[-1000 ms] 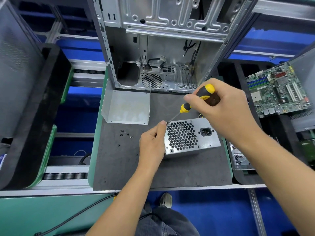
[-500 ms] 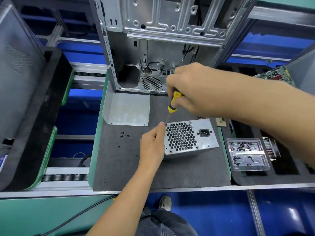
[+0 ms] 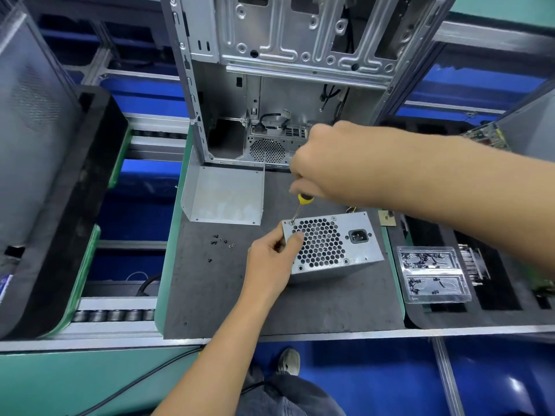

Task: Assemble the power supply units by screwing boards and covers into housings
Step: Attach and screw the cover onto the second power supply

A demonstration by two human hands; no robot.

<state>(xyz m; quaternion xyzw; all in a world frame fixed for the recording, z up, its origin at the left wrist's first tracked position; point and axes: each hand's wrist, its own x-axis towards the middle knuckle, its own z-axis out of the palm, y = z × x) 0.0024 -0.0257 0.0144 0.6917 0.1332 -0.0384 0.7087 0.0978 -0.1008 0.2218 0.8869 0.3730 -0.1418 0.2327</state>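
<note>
The left hand point(image 3: 271, 259) is reached up from the near edge of the grey mat point(image 3: 210, 295), and its fingers are curled round the left end of the power supply unit point(image 3: 333, 244), the thumb pressed on the perforated face. The unit is stood near the middle of the mat, toward its right edge. The right hand point(image 3: 327, 163) is brought in from the right, fingers closed round the screwdriver point(image 3: 301, 204), whose tip is set on the unit's top-left corner screw. Loose screws point(image 3: 220, 241) are scattered left of the unit.
</note>
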